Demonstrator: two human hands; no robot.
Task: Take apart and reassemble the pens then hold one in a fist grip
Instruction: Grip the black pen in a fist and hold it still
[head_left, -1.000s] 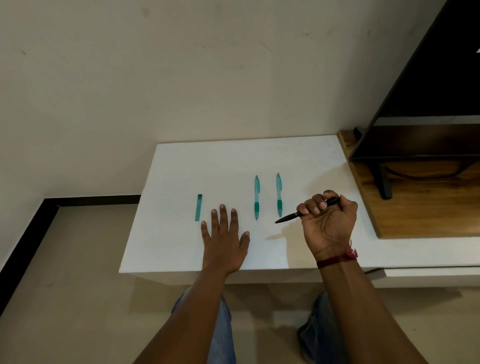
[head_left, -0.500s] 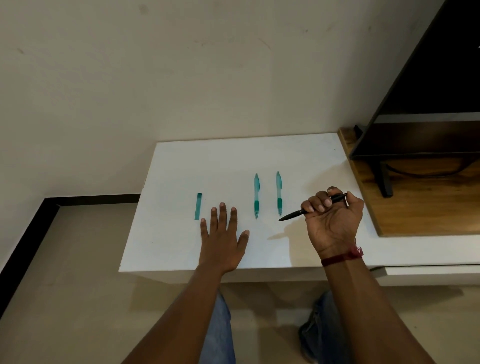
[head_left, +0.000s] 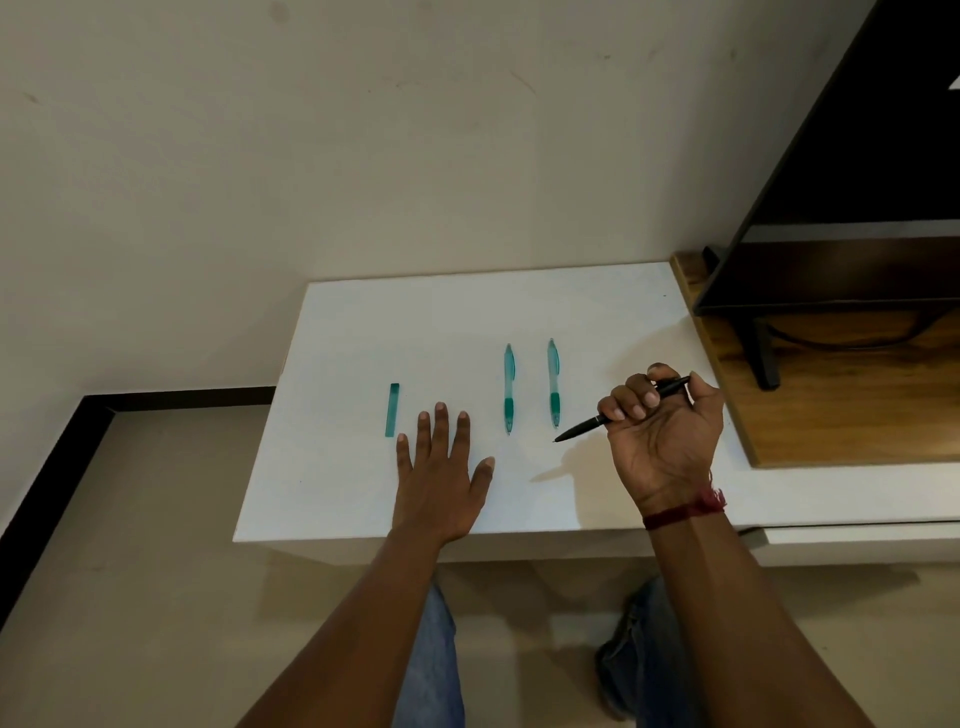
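1. Head view. Right hand (head_left: 665, 436) in a fist, raised over the white counter (head_left: 363, 322), its fingers (head_left: 631, 400) curled round the black pen (head_left: 582, 428). The pen's tip points left and down.
2. Left hand (head_left: 441, 478) lies flat on the counter, fingers straight and spread, holding nothing.
3. Left teal pen (head_left: 509, 387) and right teal pen (head_left: 554, 382) lie parallel and apart, beyond and between the hands.
4. Short teal piece (head_left: 393, 410) lies just left of the left fingertips.
5. Red thread (head_left: 685, 512) on the right wrist.

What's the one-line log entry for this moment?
right hand: fist grip on black pen | left hand: flat on white table | green pen, second green pen, green strip: lying on table, untouched
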